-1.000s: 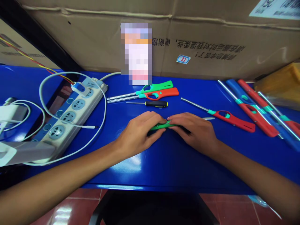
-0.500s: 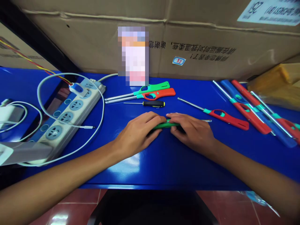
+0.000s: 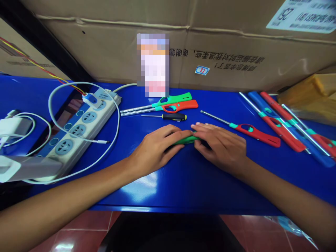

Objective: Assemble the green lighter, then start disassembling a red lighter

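A green gas lighter [image 3: 185, 140] lies crosswise low over the blue table, mostly covered by both my hands. My left hand [image 3: 159, 145] is closed on its left end, thumb below and fingers above. My right hand [image 3: 222, 145] is closed over the other end, fingers stretched along the top and thumb beneath; its metal tube is hidden there. Just beyond the hands lies a black and yellow screwdriver [image 3: 174, 117], with an orange-red lighter [image 3: 187, 104] and another green lighter [image 3: 183, 97] behind it. To the right of my right hand rests a red lighter [image 3: 262, 135].
Several red and blue lighters [image 3: 285, 131] lie at the right. A power strip [image 3: 88, 129] with plugs and a looping white cable [image 3: 118, 115] occupies the left. A large cardboard box [image 3: 110, 52] stands along the back, with a blurred-out upright object [image 3: 154, 66] before it.
My right hand has flattened and turned over the green lighter, so the metal tube that stuck out past it is now covered. My left hand keeps its grip. The view has shifted slightly.
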Demonstrator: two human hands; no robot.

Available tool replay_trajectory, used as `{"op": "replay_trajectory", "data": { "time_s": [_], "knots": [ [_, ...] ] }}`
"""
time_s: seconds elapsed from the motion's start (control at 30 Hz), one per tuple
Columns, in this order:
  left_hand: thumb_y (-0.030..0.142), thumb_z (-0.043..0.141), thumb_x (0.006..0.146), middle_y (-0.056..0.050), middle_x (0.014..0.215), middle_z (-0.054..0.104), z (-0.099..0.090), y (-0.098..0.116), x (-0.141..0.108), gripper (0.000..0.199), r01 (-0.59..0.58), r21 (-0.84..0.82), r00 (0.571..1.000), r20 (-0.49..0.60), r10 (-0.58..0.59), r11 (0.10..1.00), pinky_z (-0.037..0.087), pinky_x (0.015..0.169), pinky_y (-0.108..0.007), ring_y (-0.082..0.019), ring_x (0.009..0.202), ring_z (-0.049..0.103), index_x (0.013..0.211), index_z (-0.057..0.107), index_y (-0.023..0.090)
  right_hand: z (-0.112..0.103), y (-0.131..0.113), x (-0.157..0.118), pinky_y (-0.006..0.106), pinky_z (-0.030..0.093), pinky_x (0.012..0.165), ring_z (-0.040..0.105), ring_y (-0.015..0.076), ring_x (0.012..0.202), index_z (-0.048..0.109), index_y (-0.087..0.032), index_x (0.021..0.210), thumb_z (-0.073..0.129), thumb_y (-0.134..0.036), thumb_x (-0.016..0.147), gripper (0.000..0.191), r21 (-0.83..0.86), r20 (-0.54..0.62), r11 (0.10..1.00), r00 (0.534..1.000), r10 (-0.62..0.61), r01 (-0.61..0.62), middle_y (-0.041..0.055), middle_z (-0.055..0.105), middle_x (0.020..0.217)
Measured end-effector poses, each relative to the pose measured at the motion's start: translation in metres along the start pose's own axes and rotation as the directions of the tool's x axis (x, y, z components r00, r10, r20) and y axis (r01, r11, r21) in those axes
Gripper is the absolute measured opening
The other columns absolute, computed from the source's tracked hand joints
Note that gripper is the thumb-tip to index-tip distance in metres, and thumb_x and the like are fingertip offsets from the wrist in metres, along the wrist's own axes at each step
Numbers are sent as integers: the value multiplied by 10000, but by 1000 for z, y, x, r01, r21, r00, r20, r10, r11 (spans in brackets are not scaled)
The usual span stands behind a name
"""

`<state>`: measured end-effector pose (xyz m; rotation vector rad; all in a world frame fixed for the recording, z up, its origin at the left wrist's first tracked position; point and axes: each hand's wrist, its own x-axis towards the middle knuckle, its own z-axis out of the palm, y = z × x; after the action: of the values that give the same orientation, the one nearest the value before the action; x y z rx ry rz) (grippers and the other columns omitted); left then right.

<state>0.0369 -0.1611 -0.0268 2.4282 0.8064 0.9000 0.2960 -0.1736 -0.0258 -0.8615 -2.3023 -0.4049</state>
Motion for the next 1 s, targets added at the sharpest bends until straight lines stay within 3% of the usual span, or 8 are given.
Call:
{"op": "replay_trajectory", "data": {
  "time_s": [0.1,0.27,0.6,1.0],
  "knots": [
    [248,678,1060,-102,1320,744,1,0,-2,449,17,34,999,-47,-15,999,605,1046,-364,-223,1193,741,1490,556,219,-1,1,-1,371,654,1091,814,240,1149,697,-201,1276,738,-127,967,320,14,23,1000,999,23,-24,71,820,1290],
    [210,694,1041,-105,1298,749,0,2,-1,390,35,53,998,-61,-32,998,597,1054,-355,-222,1198,738,1415,584,182,-3,1,-5,349,630,1123,779,232,1235,696,-174,1266,785,-124,946,335,28,14,1000,1000,-6,6,83,793,1351],
    [220,665,1061,-91,1218,749,-2,4,1,312,39,8,998,-39,-39,999,597,991,-349,-213,1102,736,1367,603,198,-3,2,-4,342,626,1118,784,230,1223,701,-190,1280,771,-128,957,336,29,29,1000,1000,9,-10,64,796,1349],
    [186,623,1077,-96,1226,738,-1,1,2,287,16,-33,1000,5,-16,999,601,993,-346,-205,1125,722,1362,657,188,-3,4,5,348,632,1041,809,224,1120,700,-192,1236,711,-213,1041,197,99,145,989,985,91,-106,75,836,1225]
  ]
}}
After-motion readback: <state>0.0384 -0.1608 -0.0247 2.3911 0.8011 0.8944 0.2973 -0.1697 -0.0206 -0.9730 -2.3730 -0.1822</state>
